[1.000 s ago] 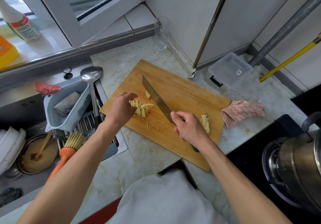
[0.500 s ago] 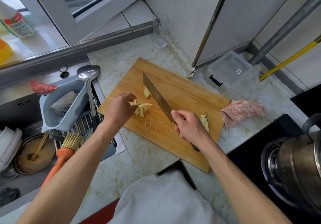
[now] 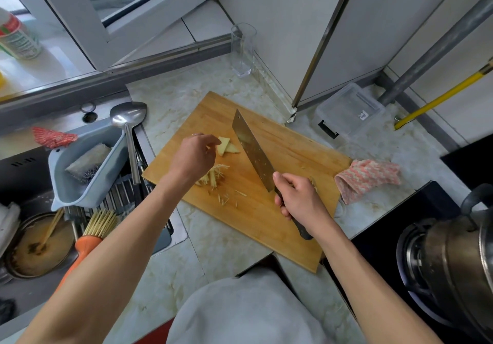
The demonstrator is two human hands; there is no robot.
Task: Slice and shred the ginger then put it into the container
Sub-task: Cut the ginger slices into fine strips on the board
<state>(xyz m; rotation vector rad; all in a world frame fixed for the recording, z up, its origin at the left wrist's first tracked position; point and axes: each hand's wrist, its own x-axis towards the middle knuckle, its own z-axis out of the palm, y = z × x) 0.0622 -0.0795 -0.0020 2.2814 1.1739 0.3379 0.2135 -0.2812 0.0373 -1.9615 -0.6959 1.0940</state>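
The wooden chopping board [image 3: 280,197] lies on the marble worktop [image 3: 170,95], and everything below I place against it. The clear plastic container [image 3: 349,110] sits off its far right corner, shut under its lid and well apart from the ginger. Over the board's middle my right hand [image 3: 300,197] has a firm grip wrapped round the handle of the cleaver [image 3: 252,151], blade slanting toward the far edge and, I judge, lifted off the wood. My left hand [image 3: 193,156] hovers over the board's left part, its grip narrow, fingertips curled down at the ginger slices [image 3: 226,147]; I cannot tell whether they pinch one. The ginger shreds [image 3: 213,176] lie just nearer me than the slices, half under that hand. I judge shredding is midway: next I must stack those slices flat and bring the blade down in thin cuts. Compared with a second ago, my left hand has left the shreds and reached farther up the board to the slices, and the cleaver has swung slightly away.
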